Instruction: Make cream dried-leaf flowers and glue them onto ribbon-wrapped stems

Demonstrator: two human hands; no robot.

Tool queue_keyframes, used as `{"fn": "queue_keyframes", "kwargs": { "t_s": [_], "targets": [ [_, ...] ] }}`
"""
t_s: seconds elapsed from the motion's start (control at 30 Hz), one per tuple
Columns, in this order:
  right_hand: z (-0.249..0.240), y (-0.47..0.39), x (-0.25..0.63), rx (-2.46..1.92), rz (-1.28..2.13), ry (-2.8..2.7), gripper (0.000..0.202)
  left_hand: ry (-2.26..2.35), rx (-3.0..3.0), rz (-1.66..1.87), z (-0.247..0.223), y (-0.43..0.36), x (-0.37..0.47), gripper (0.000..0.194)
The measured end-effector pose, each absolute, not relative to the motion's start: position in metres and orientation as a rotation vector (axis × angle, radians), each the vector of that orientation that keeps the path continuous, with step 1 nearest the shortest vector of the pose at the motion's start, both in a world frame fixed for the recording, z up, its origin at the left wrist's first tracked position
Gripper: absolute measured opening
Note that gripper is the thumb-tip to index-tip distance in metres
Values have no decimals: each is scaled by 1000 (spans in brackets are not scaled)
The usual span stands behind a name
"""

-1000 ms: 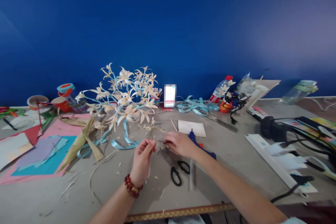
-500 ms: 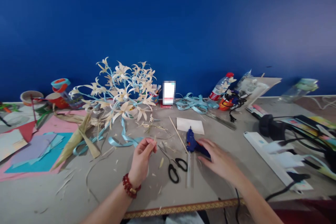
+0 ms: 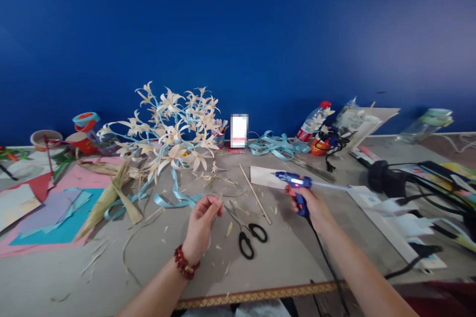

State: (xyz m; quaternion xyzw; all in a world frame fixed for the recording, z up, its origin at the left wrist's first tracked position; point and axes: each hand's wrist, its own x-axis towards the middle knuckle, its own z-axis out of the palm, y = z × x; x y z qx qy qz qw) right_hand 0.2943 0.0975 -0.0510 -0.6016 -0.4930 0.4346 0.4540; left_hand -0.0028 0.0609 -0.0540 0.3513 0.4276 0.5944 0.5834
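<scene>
My right hand (image 3: pixel 309 204) grips a blue glue gun (image 3: pixel 295 181) by its handle; the nozzle points left over a white card (image 3: pixel 265 177), and a clear glue stick sticks out behind. My left hand (image 3: pixel 204 218), with a red bead bracelet on the wrist, pinches a small pale strip (image 3: pixel 221 198) between thumb and fingers. Black-handled scissors (image 3: pixel 246 244) lie open between my hands. A thin wooden stick (image 3: pixel 255 193) rests beyond them. Pale husk flowers on blue stems (image 3: pixel 173 131) stand behind my left hand.
Coloured paper (image 3: pixel 63 223) and dried husks (image 3: pixel 107 198) lie at the left. Blue ribbon (image 3: pixel 273 146), a bottle (image 3: pixel 311 124) and a lit phone (image 3: pixel 239 131) are at the back. A power strip (image 3: pixel 390 230) with cables lies right; the gun's cord hangs over the front edge.
My right hand has closed on the glue gun and lifted it off the table. The gun has turned from pointing away to pointing left. My left hand has hardly moved.
</scene>
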Motion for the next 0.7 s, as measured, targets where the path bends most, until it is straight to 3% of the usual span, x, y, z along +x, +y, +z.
{"fn": "queue_keyframes", "kwargs": {
  "t_s": [0.2,0.43,0.7],
  "targets": [
    [-31,59,251,-1256,1267,-1370,27,965,766,1351,-54,61,-2,18],
    [-30,51,203,-1040,707,-1996,14,936,737,1374,-54,64,-4,18],
    [-39,58,196,-1021,561,-2132,18,988,767,1408,-58,64,-5,18]
  ]
}}
